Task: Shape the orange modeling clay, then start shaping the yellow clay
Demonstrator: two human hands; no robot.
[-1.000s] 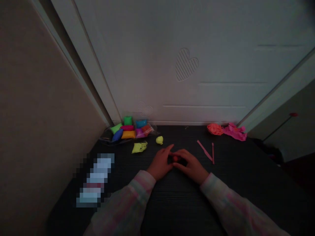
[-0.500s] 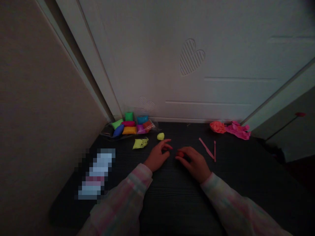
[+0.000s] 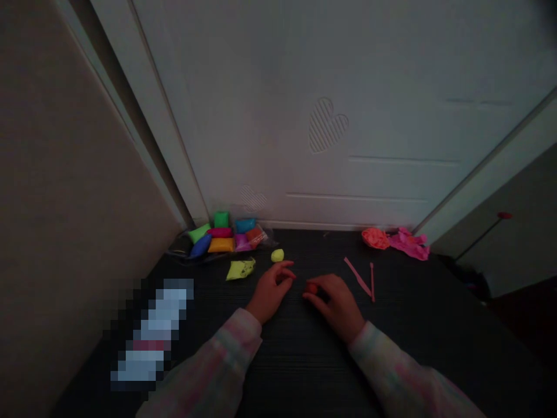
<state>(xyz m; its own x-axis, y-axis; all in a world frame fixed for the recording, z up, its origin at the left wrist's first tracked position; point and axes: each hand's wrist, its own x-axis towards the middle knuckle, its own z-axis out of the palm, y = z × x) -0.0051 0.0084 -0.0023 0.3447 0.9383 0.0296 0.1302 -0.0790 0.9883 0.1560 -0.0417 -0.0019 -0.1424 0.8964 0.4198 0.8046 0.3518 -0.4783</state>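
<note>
Head view: the right hand (image 3: 339,303) is pinching a small red ball (image 3: 311,288) between thumb and fingers, to the right of the yellow lump (image 3: 277,255) (landmark) and nearer the wearer. The left hand (image 3: 266,295) is lying just on the wearer's side of the lump, fingers loosely curling, thumb standing apart; it is holding nothing visible.

Handling, judged: the ball is looking like modelling clay, so probably light, soft and easily dented, perhaps slightly tacky. Light fingertip contact on opposite sides is seeming best; hard squeezing would be risking flats.

Materials: left of the lump and nearer, a creased yellow wrapper (image 3: 239,269) is lying flat. Farther left, a clear plastic bag (image 3: 270,238) is holding plump, glossy, pillow-shaped packets (image 3: 221,244). Right of the lump, two slim pink strips (image 3: 358,277) are forming a V; farther right, crumpled orange (image 3: 375,237) and pink (image 3: 409,242) pieces are showing ruffled folds. Everything is resting on a dark, fine-grained tabletop (image 3: 304,371).
</note>
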